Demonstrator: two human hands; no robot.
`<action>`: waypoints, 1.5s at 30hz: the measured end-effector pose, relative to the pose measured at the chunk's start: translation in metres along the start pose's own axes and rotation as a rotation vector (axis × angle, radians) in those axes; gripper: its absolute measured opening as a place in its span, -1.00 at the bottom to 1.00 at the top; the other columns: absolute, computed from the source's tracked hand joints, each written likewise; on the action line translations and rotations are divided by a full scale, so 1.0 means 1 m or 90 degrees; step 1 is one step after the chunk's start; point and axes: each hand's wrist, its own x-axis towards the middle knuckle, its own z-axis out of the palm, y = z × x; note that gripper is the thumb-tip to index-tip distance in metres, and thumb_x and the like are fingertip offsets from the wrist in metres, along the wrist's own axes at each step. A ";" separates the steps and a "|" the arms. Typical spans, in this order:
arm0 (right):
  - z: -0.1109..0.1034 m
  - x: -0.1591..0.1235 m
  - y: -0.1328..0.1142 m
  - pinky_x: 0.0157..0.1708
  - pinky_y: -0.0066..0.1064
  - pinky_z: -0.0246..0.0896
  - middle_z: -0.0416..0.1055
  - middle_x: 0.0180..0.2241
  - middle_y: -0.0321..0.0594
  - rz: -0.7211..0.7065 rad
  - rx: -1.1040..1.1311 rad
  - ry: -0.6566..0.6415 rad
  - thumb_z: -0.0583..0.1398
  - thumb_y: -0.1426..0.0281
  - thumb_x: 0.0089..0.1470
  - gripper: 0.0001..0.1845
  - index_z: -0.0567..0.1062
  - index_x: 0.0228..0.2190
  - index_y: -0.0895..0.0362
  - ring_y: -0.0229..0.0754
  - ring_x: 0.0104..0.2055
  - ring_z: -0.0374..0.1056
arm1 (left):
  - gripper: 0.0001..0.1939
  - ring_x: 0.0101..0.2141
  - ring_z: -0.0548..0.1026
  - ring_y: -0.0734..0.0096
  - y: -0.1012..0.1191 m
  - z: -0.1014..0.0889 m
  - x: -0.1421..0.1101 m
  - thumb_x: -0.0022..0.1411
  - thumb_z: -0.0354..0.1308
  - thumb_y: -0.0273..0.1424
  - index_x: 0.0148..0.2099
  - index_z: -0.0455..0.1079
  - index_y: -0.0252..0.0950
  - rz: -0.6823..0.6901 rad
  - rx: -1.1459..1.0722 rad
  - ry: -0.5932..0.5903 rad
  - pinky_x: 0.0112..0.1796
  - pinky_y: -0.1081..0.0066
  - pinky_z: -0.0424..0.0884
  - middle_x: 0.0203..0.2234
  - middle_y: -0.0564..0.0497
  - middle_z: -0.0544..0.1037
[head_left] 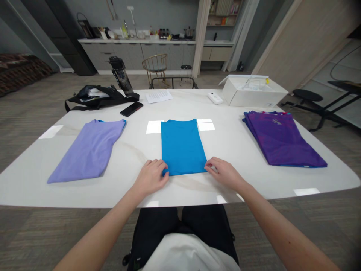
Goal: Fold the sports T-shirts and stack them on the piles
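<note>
A bright blue T-shirt [182, 148], folded into a neat rectangle, lies flat in front of me with its neckline away from me. My left hand [152, 174] is closed at its near left corner, fingers curled over the edge. At the near right corner my right hand [224, 172] is closed too, thumb and fingertips pinching the cloth. To the left lies a folded lilac T-shirt [87, 150], blue showing along its far edge. On the right is a pile of folded shirts with a purple one [287, 139] on top.
The white table [231, 143] also bears a black bag [98, 97], a dark bottle [121, 75], a phone [131, 109], a printed sheet [159, 96], a small white device [215, 98] and an open white box [254, 92]. A chair [156, 64] stands beyond.
</note>
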 end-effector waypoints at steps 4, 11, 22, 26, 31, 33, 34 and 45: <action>-0.008 0.063 0.011 -0.13 -0.35 0.27 0.55 -0.16 -0.19 0.085 0.014 0.061 0.10 0.19 0.34 -0.70 0.57 -0.11 0.03 -0.12 -0.14 0.46 | -0.71 -0.04 0.53 0.20 -0.037 -0.013 0.070 0.37 0.02 -0.24 0.03 0.43 -0.19 -0.128 -0.074 0.036 -0.04 0.25 0.42 -0.05 -0.06 0.57; -0.023 0.203 0.045 -0.06 -0.32 0.29 0.54 0.01 0.03 0.292 0.016 0.056 0.18 0.06 0.27 -0.48 0.55 0.05 0.19 0.01 0.03 0.46 | -0.46 0.10 0.48 0.02 -0.107 -0.014 0.195 0.24 0.16 -0.21 0.23 0.36 -0.28 -0.291 -0.039 -0.011 0.02 0.20 0.43 0.18 -0.22 0.45; -0.029 0.283 0.088 -0.39 -0.46 0.24 0.57 -0.32 -0.22 0.298 0.102 -0.061 0.44 0.17 -0.03 -0.61 0.64 -0.22 0.16 -0.18 -0.33 0.45 | -0.65 -0.18 0.61 0.12 -0.142 -0.010 0.268 0.00 0.28 -0.24 -0.15 0.60 -0.27 -0.268 -0.102 -0.249 -0.24 0.39 0.46 -0.22 -0.14 0.68; -0.022 0.281 0.085 -0.30 -0.44 0.22 0.57 -0.26 -0.23 0.198 -0.005 -0.046 0.39 0.20 0.06 -0.71 0.63 -0.22 0.10 -0.16 -0.24 0.44 | -0.74 -0.27 0.61 0.14 -0.137 -0.007 0.276 0.00 0.26 -0.21 -0.30 0.58 -0.26 -0.247 -0.068 -0.288 -0.26 0.35 0.44 -0.30 -0.14 0.67; -0.025 0.252 0.067 -0.29 -0.39 0.19 0.53 -0.18 -0.13 0.139 -0.068 0.061 0.23 0.21 0.25 -0.75 0.57 -0.16 0.10 -0.09 -0.18 0.42 | -0.72 -0.19 0.59 0.05 -0.125 -0.010 0.265 0.05 0.24 -0.21 -0.21 0.56 -0.22 -0.215 0.027 -0.181 -0.17 0.23 0.42 -0.23 -0.14 0.66; -0.031 0.234 0.056 -0.29 -0.37 0.19 0.51 -0.13 -0.08 0.139 -0.095 0.110 0.17 0.20 0.29 -0.74 0.53 -0.13 0.10 -0.06 -0.18 0.42 | -0.70 -0.12 0.58 0.03 -0.117 -0.014 0.256 0.12 0.19 -0.25 -0.11 0.54 -0.22 -0.196 0.047 -0.107 -0.09 0.18 0.39 -0.18 -0.14 0.65; -0.035 0.225 0.050 -0.29 -0.35 0.19 0.49 -0.11 -0.07 0.141 -0.110 0.130 0.15 0.20 0.31 -0.73 0.52 -0.10 0.09 -0.05 -0.17 0.42 | -0.69 -0.10 0.57 0.03 -0.111 -0.017 0.250 0.17 0.14 -0.28 -0.07 0.53 -0.22 -0.190 0.054 -0.070 -0.04 0.16 0.36 -0.17 -0.14 0.65; -0.084 0.084 -0.004 -0.27 -0.34 0.18 0.48 -0.23 -0.16 0.112 -0.051 0.328 0.07 0.20 0.36 -0.76 0.44 -0.24 0.05 -0.07 -0.21 0.40 | -0.72 0.00 0.45 -0.03 0.004 -0.090 0.186 0.29 0.02 -0.42 -0.06 0.53 -0.26 -0.062 0.077 0.172 0.00 0.05 0.24 -0.09 -0.16 0.63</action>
